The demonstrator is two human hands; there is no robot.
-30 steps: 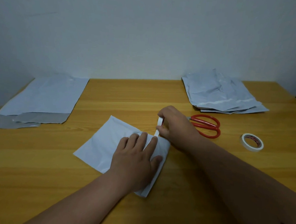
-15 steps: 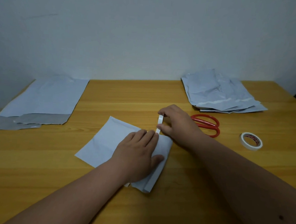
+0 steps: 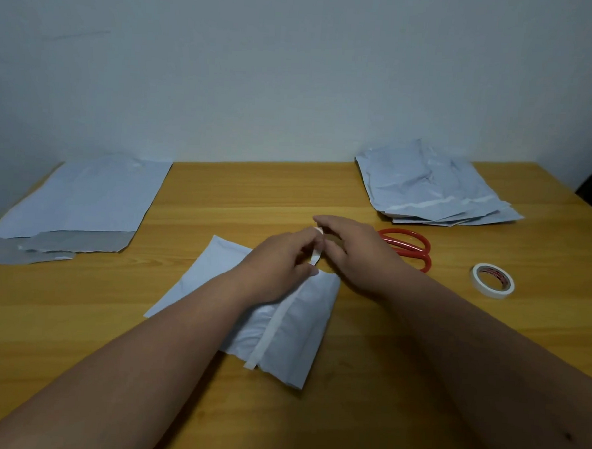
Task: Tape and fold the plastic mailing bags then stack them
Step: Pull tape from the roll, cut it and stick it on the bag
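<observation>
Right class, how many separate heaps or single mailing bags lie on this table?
3: a flat pile at far left, a crumpled pile at far right, one folded bag under the hands. Bags within each pile can't be counted.

scissors [image 3: 410, 247] and tape roll [image 3: 493, 281] crowd the right.

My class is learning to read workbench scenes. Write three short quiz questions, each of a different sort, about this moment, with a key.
1. True or false: the scissors lie left of the folded bag.
2. What lies nearest the table's right edge? A scissors, B tape roll, C folded bag.
3. Fill in: a white strip runs along the folded bag's ____.

Key: 1 false, they lie to its right. 2 B. 3 seam; the left hand and right hand meet at its lifted far end.
</observation>
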